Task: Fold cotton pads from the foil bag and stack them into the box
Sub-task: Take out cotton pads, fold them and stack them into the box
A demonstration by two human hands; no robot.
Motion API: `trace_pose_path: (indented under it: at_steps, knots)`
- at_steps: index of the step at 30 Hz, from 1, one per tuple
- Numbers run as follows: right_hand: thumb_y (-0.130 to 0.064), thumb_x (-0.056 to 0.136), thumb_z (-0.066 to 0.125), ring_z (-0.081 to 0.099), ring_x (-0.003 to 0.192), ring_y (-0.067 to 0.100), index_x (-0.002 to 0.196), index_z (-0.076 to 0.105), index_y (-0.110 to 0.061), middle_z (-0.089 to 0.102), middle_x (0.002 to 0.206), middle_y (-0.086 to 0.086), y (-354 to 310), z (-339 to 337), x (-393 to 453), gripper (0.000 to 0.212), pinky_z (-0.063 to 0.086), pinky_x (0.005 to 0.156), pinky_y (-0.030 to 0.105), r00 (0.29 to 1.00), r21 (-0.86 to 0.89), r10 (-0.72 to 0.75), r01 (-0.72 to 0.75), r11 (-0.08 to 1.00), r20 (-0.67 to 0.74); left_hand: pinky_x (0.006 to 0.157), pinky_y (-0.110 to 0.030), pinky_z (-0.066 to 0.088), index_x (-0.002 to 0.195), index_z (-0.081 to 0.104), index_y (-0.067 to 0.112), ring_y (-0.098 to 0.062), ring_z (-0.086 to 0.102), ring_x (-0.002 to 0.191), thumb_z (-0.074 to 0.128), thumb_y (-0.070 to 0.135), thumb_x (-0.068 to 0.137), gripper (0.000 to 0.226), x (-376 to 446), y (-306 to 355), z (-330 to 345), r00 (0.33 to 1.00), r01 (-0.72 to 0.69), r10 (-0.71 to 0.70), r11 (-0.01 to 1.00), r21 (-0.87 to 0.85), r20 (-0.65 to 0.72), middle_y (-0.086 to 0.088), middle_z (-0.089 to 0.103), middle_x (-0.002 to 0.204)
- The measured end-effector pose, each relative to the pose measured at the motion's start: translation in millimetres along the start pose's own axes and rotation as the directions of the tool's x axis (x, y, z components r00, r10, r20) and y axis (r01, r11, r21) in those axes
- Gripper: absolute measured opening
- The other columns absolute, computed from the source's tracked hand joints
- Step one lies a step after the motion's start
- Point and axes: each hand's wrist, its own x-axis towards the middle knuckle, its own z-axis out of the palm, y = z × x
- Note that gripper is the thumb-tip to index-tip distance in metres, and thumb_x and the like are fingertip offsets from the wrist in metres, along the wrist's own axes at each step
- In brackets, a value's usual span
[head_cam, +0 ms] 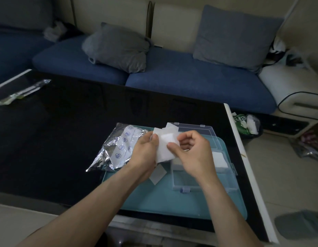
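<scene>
Both hands hold a white cotton pad (164, 148) in the air above the teal tray (154, 198). My left hand (145, 150) grips its left edge with the thumb on top. My right hand (192, 150) pinches its right side between thumb and curled fingers. The crumpled foil bag (113, 148) lies to the left, half on the tray. The clear plastic box (199, 182) stands under my right hand with its lid (197, 130) tipped open behind it; white folded pads (219, 160) lie in its far right part. A loose pad (157, 174) rests on the tray.
The tray sits at the right end of a black glossy table (56, 139). A slim foil wrapper (23, 92) lies at the table's far left. A blue sofa with grey cushions (117, 47) runs behind. A bin (248, 126) with litter stands on the floor to the right.
</scene>
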Motion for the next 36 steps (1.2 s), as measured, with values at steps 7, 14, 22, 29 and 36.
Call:
trace_pose_path:
  at_steps: [7, 14, 22, 29, 36]
  knots:
    - [-0.019, 0.076, 0.083, 0.075, 0.09, 0.018, 0.109, 0.067, -0.014, 0.078, 0.1, 0.002, -10, -30, 4, 0.037, 0.056, 0.069, 0.028, 0.979, 0.353, 0.187, -0.202, 0.913, 0.078, 0.086, -0.065, 0.052, 0.099, 0.062, 0.011, -0.033, 0.063, 0.084, 0.038, 0.022, 0.104, 0.027, 1, 1, -4, 0.998, -0.039, 0.041, 0.999, 0.034, -0.055, -0.028, 0.067, 0.101]
    - [-0.022, 0.061, 0.094, 0.073, 0.072, 0.011, 0.091, 0.071, -0.018, 0.076, 0.08, -0.001, -6, -3, -8, 0.038, 0.059, 0.067, 0.024, 0.986, 0.093, 0.131, -0.141, 0.986, 0.1, 0.093, -0.053, 0.053, 0.106, 0.06, 0.002, -0.037, 0.067, 0.098, 0.036, 0.01, 0.106, 0.026, -4, 0, 3, 0.996, 0.075, -0.066, 0.98, -0.186, 0.055, -0.025, 0.068, 0.108]
    - [-0.024, 0.077, 0.087, 0.06, 0.065, -0.001, 0.09, 0.065, -0.022, 0.067, 0.079, -0.01, -2, 20, -14, 0.025, 0.048, 0.061, 0.011, 0.998, -0.139, -0.007, 0.014, 0.99, 0.055, 0.094, -0.066, 0.048, 0.13, 0.044, -0.009, -0.054, 0.06, 0.11, 0.039, 0.016, 0.104, 0.036, 0, 1, 4, 0.981, 0.19, -0.187, 0.896, -0.402, 0.048, -0.04, 0.056, 0.124]
    - [-0.017, 0.079, 0.084, 0.073, 0.08, 0.017, 0.095, 0.073, -0.021, 0.077, 0.086, -0.002, -5, 1, -7, 0.019, 0.061, 0.077, 0.035, 0.966, -0.011, 0.108, -0.108, 0.994, 0.235, 0.097, -0.063, 0.048, 0.11, 0.056, -0.003, -0.05, 0.062, 0.11, 0.047, 0.014, 0.101, 0.021, 6, 2, -2, 0.993, 0.121, -0.119, 0.96, -0.253, 0.023, -0.038, 0.058, 0.122]
    - [-0.013, 0.082, 0.08, 0.074, 0.091, 0.021, 0.104, 0.072, -0.017, 0.077, 0.097, 0.0, -4, -27, 1, 0.024, 0.058, 0.071, 0.031, 0.958, 0.18, 0.186, -0.227, 0.957, 0.219, 0.09, -0.057, 0.055, 0.122, 0.053, -0.004, -0.04, 0.066, 0.107, 0.042, 0.016, 0.106, 0.028, 5, 0, -1, 0.998, 0.048, -0.042, 0.99, -0.134, 0.047, -0.028, 0.064, 0.12]
